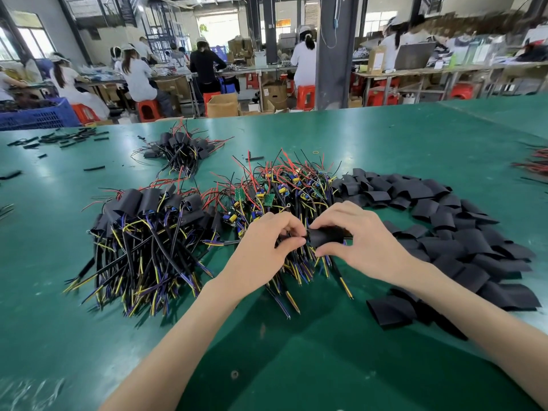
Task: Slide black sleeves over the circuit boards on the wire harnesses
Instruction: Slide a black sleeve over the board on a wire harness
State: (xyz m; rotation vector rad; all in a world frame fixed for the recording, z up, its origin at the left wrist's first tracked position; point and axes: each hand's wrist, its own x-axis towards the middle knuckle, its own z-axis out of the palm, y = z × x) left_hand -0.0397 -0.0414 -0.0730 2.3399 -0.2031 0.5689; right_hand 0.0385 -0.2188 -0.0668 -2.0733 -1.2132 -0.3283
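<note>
Over the near edge of the pile of bare harnesses [284,185] on the green counter [385,137], both hands meet on one black sleeve [327,236]. The right hand [364,241] grips it between thumb and curled fingers; the left hand [267,244] pinches its left end. Whether a board sits inside cannot be told. Loose sleeves [444,221] lie heaped right of that pile, and sleeved harnesses [142,221] left of it.
</note>
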